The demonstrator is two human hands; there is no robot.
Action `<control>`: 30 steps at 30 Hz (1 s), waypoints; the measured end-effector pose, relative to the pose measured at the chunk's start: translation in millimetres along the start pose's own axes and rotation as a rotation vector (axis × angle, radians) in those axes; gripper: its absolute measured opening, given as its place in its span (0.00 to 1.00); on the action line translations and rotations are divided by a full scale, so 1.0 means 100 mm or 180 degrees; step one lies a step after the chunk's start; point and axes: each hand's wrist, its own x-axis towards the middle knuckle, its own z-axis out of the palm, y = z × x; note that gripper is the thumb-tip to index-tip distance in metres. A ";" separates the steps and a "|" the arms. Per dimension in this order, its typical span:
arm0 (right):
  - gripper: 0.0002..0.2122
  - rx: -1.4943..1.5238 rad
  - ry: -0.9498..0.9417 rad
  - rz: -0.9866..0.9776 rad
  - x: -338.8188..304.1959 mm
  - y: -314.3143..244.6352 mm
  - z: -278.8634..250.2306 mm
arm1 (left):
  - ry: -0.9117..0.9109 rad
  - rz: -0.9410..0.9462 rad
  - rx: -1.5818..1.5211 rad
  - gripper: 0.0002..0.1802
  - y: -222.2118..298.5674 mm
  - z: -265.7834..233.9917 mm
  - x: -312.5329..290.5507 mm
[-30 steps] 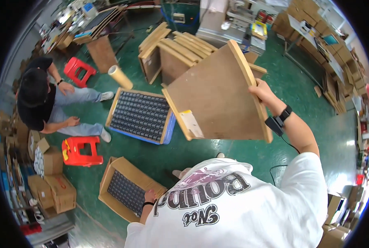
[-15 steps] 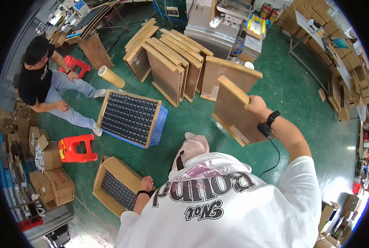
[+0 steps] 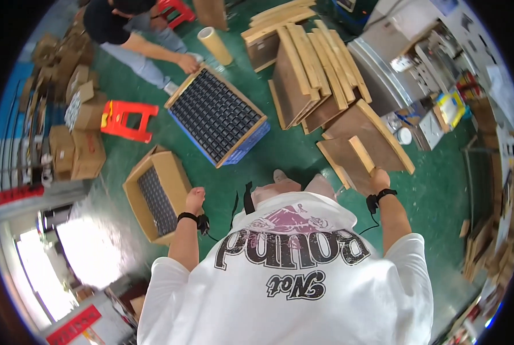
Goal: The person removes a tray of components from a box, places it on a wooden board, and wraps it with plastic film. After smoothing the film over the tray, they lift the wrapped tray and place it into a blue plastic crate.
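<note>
My right hand (image 3: 379, 181) grips the pale wooden batten on the edge of a brown board (image 3: 349, 158). This board is tilted up and overlaps a similar leaning board (image 3: 363, 126) in my view; whether they touch I cannot tell. My left hand (image 3: 195, 200) is closed with nothing visible in it, beside an open cardboard box (image 3: 177, 172). Inside the box lie rows of small dark pieces (image 3: 156, 198). Ahead, a wood-edged tray (image 3: 243, 144) filled with rows of black parts (image 3: 213, 112) rests on a blue plastic crate (image 3: 251, 145). A co-worker's hand (image 3: 189, 62) is at its far corner.
Several battened boards (image 3: 308, 69) lean together beyond the tray. A yellowish roll (image 3: 215, 46) stands near the co-worker (image 3: 116, 26). To the left are a red plastic stool (image 3: 127, 119) and cardboard cartons (image 3: 87, 150). A white tub (image 3: 403, 135) stands at right, near a metal machine (image 3: 383, 69).
My view has turned, shifting the scene. The held board has come closer to the leaning board. The co-worker has leaned in and reached a hand to the tray's corner.
</note>
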 end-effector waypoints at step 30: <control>0.11 -0.0558 -0.0566 -0.1687 1.60 -1.66 -0.02 | 0.1165 -0.1649 -0.1276 0.07 -1.51 0.70 -2.03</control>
